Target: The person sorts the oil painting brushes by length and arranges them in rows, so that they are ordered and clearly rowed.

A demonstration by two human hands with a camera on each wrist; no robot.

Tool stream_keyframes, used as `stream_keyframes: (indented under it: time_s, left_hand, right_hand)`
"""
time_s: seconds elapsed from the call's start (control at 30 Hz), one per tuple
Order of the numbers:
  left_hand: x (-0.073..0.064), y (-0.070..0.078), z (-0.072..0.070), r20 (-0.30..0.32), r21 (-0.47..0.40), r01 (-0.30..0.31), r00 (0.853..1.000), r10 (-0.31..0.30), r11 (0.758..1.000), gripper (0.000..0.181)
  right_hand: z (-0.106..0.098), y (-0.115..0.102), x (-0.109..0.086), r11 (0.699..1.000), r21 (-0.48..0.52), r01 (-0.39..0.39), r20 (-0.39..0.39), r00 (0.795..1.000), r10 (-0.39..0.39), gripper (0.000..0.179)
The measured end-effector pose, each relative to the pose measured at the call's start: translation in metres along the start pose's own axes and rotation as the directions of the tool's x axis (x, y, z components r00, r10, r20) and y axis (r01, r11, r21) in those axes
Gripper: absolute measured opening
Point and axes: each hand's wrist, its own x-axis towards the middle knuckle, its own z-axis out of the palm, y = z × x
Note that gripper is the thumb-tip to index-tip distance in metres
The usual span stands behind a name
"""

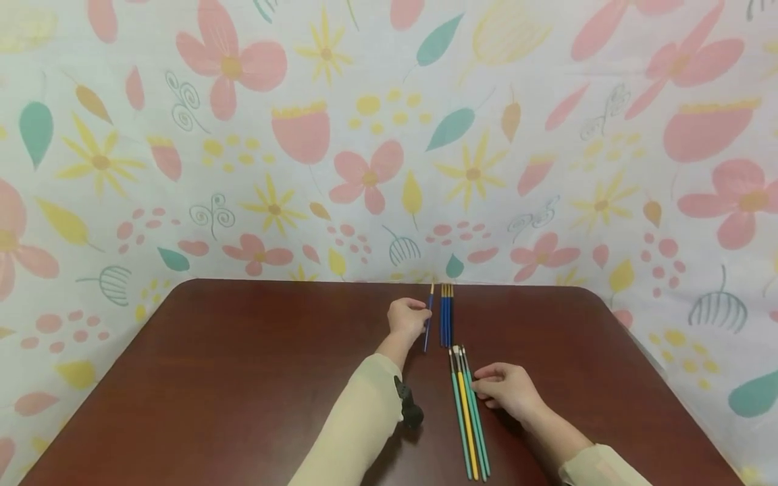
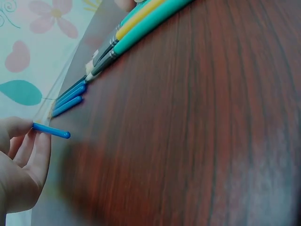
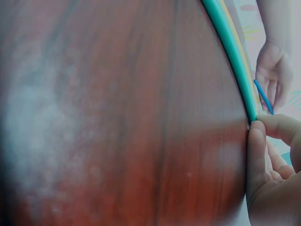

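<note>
My left hand (image 1: 408, 317) pinches a slim blue paintbrush (image 1: 429, 322) near the table's back edge. Its blue end pokes out past my fingers (image 2: 36, 150) in the left wrist view. Just right of it, several blue paintbrushes (image 1: 446, 317) lie side by side, tips toward the wall. Nearer to me lies a row of longer paintbrushes with green handles and one yellow-handled paintbrush (image 1: 468, 432), bristles pointing away. My right hand (image 1: 509, 390) is at the right side of this row, thumb and forefinger pinching the outermost green paintbrush (image 3: 233, 52).
The brushes lie on a dark red-brown wooden table (image 1: 243, 378) with rounded back corners. Behind it hangs a white cloth (image 1: 377, 135) with pink, yellow and green flowers. A small black device (image 1: 408, 405) is worn on my left wrist.
</note>
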Motion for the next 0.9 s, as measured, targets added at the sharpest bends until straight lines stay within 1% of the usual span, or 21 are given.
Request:
stream_keyframes:
  time_s: [0.17, 0.33, 0.43, 0.6, 0.67, 0.8, 0.9]
  left_hand:
    - [0.000, -0.004, 0.007, 0.013, -0.013, 0.019, 1.000, -0.019, 1.000, 0.010]
    - [0.004, 0.000, 0.015, 0.006, -0.004, 0.001, 1.000, -0.001, 1.000, 0.009]
    - [0.007, 0.003, 0.020, 0.000, 0.028, -0.003, 1.000, 0.003, 1.000, 0.009]
    - [0.008, 0.004, 0.028, -0.013, 0.132, 0.000, 1.000, 0.002, 0.991, 0.009]
    - [0.009, 0.004, 0.030, -0.020, 0.161, 0.007, 1.000, -0.004, 0.987, 0.009]
    - [0.009, 0.004, 0.032, -0.031, 0.176, 0.027, 0.999, -0.022, 0.984, 0.009]
    - [0.009, 0.005, 0.033, -0.041, 0.187, 0.031, 0.999, -0.023, 0.982, 0.011]
  right_hand:
    - [0.000, 0.002, -0.001, 1.000, 0.010, -0.030, 0.018, 0.999, 0.030, 0.035]
    - [-0.001, 0.002, 0.001, 1.000, 0.006, -0.018, 0.023, 1.000, 0.018, 0.036]
    - [-0.002, 0.001, 0.002, 1.000, 0.008, -0.014, 0.030, 0.999, 0.013, 0.036]
    - [-0.005, 0.002, 0.001, 1.000, 0.006, -0.007, 0.037, 0.999, 0.006, 0.037]
    - [-0.005, 0.003, 0.001, 1.000, 0.004, 0.001, 0.038, 0.999, -0.002, 0.038]
    - [-0.004, 0.002, 0.000, 1.000, 0.006, 0.014, 0.036, 0.999, -0.014, 0.037]
    - [-0.002, 0.001, 0.000, 1.000, 0.009, 0.022, 0.017, 1.000, -0.022, 0.036]
